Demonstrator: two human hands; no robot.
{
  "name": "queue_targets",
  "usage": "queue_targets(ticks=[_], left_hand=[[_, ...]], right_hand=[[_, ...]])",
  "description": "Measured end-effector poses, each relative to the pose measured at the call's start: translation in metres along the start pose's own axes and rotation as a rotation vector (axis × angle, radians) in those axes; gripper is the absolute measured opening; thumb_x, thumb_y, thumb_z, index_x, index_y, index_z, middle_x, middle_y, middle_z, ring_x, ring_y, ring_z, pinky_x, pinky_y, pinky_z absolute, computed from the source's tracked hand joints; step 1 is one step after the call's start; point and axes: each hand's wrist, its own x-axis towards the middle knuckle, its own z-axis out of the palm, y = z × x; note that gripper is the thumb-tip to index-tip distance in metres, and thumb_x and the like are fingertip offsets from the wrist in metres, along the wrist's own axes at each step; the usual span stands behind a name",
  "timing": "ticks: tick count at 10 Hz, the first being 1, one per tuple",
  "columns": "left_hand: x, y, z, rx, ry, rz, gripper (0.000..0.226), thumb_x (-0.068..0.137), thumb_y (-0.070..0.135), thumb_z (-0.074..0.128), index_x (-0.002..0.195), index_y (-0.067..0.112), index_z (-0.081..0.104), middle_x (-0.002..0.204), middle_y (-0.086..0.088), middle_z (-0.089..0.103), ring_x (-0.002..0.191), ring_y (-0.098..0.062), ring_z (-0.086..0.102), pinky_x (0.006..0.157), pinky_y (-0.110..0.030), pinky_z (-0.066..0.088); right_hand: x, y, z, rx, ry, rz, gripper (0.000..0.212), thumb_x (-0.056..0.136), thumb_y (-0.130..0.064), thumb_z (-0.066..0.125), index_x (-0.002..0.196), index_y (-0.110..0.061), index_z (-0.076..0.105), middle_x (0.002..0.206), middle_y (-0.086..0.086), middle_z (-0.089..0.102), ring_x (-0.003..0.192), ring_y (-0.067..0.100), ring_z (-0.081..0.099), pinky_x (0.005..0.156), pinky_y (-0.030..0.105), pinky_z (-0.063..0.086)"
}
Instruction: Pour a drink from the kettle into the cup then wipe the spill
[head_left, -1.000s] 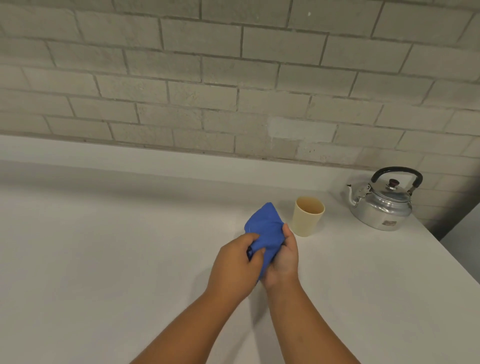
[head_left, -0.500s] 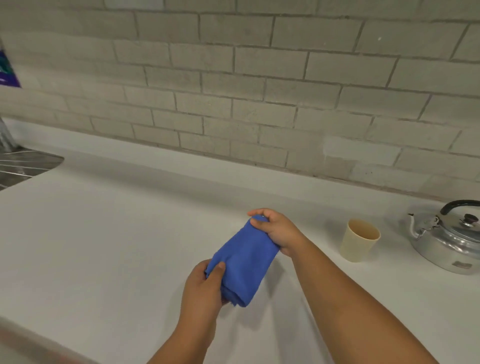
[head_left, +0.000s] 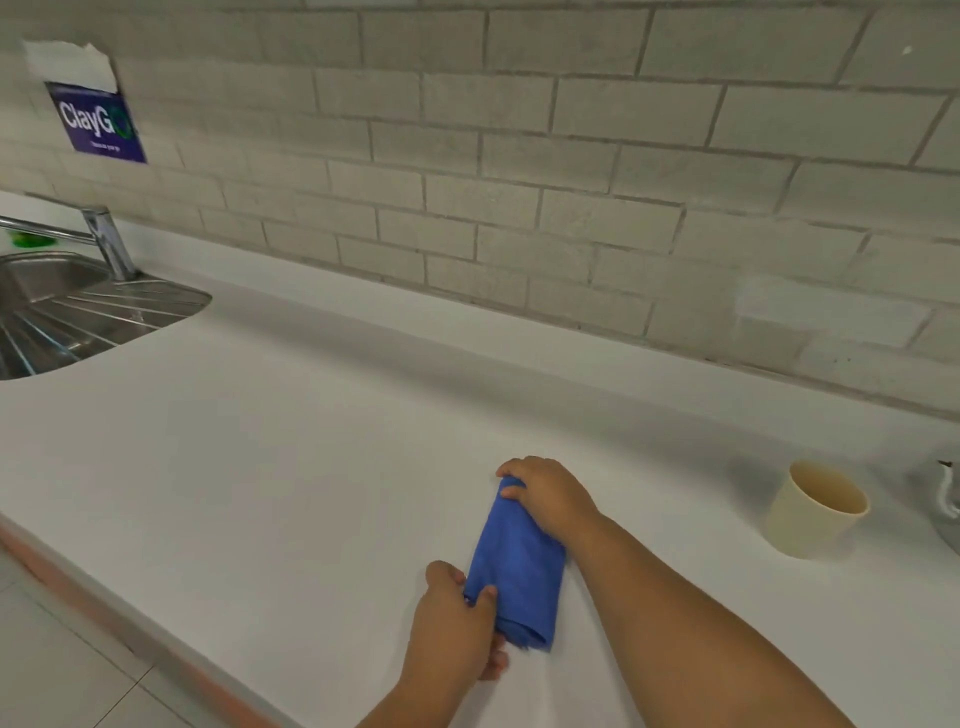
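A folded blue cloth (head_left: 517, 569) lies lengthwise on the white counter (head_left: 260, 467). My left hand (head_left: 457, 618) pinches its near end, and my right hand (head_left: 545, 493) grips its far end. A cream cup (head_left: 810, 509) with a brownish inside stands upright to the right of the cloth, apart from both hands. Only the spout and a sliver of the metal kettle (head_left: 948, 499) show at the right edge. No spill is visible on the counter.
A steel sink with a ribbed drainer (head_left: 88, 312) and a tap (head_left: 106, 239) sits at the far left. A brick wall with a blue sticker (head_left: 96, 122) backs the counter. The counter's front edge (head_left: 156, 644) runs diagonally at the lower left, above a tiled floor.
The view has swung left, so the sink has come in and the kettle has almost left. The cloth went from bunched between both hands to stretched out and lowered onto the counter.
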Motion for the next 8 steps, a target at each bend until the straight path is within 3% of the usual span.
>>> queue_targets(ticks=[1, 2, 3, 4, 6, 7, 8], left_hand=[[0.005, 0.001, -0.004, 0.361, 0.018, 0.109, 0.020, 0.090, 0.031, 0.045, 0.089, 0.018, 0.031, 0.073, -0.004, 0.057, 0.049, -0.016, 0.054, 0.040, -0.026, 0.045], [0.004, 0.004, -0.003, 0.671, 0.012, 0.203, 0.024, 0.092, 0.036, 0.038, 0.103, 0.017, 0.031, 0.072, 0.007, 0.051, 0.061, -0.013, 0.050, 0.048, -0.023, 0.036], [0.006, 0.006, 0.002, 0.849, -0.028, 0.208, 0.051, 0.095, 0.041, 0.027, 0.138, 0.016, 0.017, 0.104, 0.000, 0.064, 0.085, -0.016, 0.061, 0.069, -0.027, 0.042], [0.011, 0.009, 0.004, 1.007, -0.134, 0.096, 0.063, 0.097, 0.044, 0.019, 0.146, 0.017, -0.009, 0.123, -0.006, 0.060, 0.109, -0.020, 0.059, 0.091, -0.031, 0.043], [0.018, 0.018, 0.005, 1.251, -0.205, -0.011, 0.067, 0.096, 0.050, 0.014, 0.144, 0.014, -0.016, 0.125, -0.008, 0.061, 0.114, -0.023, 0.057, 0.099, -0.036, 0.040], [0.022, 0.029, 0.003, 1.339, -0.256, -0.032, 0.070, 0.094, 0.054, 0.018, 0.146, 0.016, -0.010, 0.135, -0.009, 0.052, 0.123, -0.025, 0.051, 0.103, -0.037, 0.037], [0.026, 0.042, -0.003, 1.366, -0.100, 0.146, 0.067, 0.091, 0.057, 0.023, 0.144, 0.017, 0.018, 0.130, -0.004, 0.056, 0.115, -0.023, 0.056, 0.091, -0.034, 0.044]], right_hand=[[-0.004, 0.007, 0.013, -0.301, 0.112, -0.011, 0.034, 0.097, -0.037, 0.033, 0.126, -0.035, 0.051, 0.128, -0.001, 0.053, 0.113, 0.023, 0.043, 0.092, 0.036, 0.031], [0.000, 0.012, 0.011, -0.422, 0.058, 0.060, 0.043, 0.096, -0.048, 0.020, 0.136, -0.042, 0.035, 0.152, 0.000, 0.029, 0.130, 0.028, 0.029, 0.102, 0.044, 0.022], [0.004, 0.017, 0.010, -0.434, -0.061, 0.143, 0.050, 0.094, -0.054, 0.010, 0.142, -0.043, 0.019, 0.159, -0.002, 0.007, 0.143, 0.030, 0.007, 0.112, 0.055, 0.001], [0.006, 0.021, 0.009, -0.418, -0.107, 0.189, 0.055, 0.091, -0.058, 0.005, 0.144, -0.043, 0.008, 0.159, -0.003, -0.003, 0.144, 0.029, -0.010, 0.108, 0.060, -0.016], [0.009, 0.016, 0.006, -0.439, -0.165, 0.228, 0.057, 0.089, -0.061, 0.004, 0.144, -0.043, 0.001, 0.158, -0.002, -0.011, 0.143, 0.029, -0.017, 0.104, 0.061, -0.021], [0.006, 0.013, 0.003, -0.421, -0.155, 0.217, 0.057, 0.090, -0.058, 0.005, 0.144, -0.041, 0.001, 0.158, -0.001, -0.011, 0.143, 0.030, -0.017, 0.105, 0.061, -0.020], [-0.002, 0.006, -0.001, -0.376, -0.074, 0.167, 0.056, 0.091, -0.059, 0.006, 0.144, -0.041, 0.002, 0.159, -0.003, -0.009, 0.143, 0.028, -0.016, 0.108, 0.058, -0.018]])
